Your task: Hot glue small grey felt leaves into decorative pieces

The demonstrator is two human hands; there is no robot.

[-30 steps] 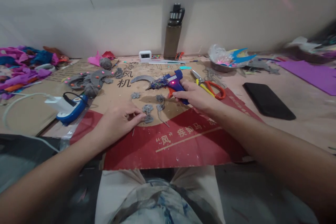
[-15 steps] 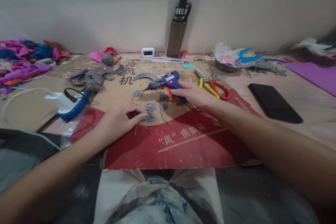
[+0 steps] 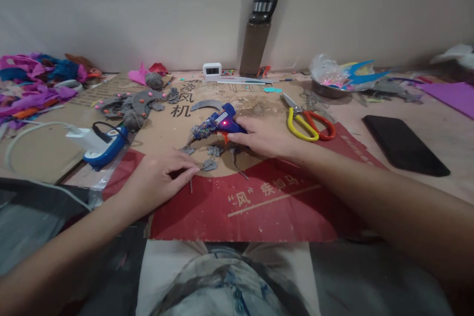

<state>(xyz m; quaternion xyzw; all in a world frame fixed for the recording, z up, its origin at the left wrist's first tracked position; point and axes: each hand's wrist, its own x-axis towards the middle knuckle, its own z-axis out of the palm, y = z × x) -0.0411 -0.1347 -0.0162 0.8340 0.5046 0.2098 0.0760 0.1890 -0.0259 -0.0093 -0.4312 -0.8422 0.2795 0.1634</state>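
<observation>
My right hand (image 3: 264,138) grips a blue hot glue gun (image 3: 217,124) whose red light is on; its nozzle tilts down to the left over small grey flower-shaped pieces (image 3: 215,150). My left hand (image 3: 159,177) rests on the red and brown cardboard sheet (image 3: 259,202), fingertips pinched on a grey flower piece (image 3: 209,164) with a thin stem. A grey crescent piece (image 3: 207,104) lies just behind the gun.
Yellow and orange scissors (image 3: 309,123) lie right of the gun, a black phone (image 3: 405,144) further right. A tall bottle (image 3: 259,34) and a small white clock (image 3: 212,70) stand by the wall. A blue and white charger (image 3: 99,143), grey felt shapes (image 3: 133,106) and coloured scraps (image 3: 29,84) lie left; a metal bowl (image 3: 326,89) at back right.
My right hand has brought the glue gun left and nearer, tilting its nozzle down toward the grey pieces. My left hand has kept its pinch on the flower piece.
</observation>
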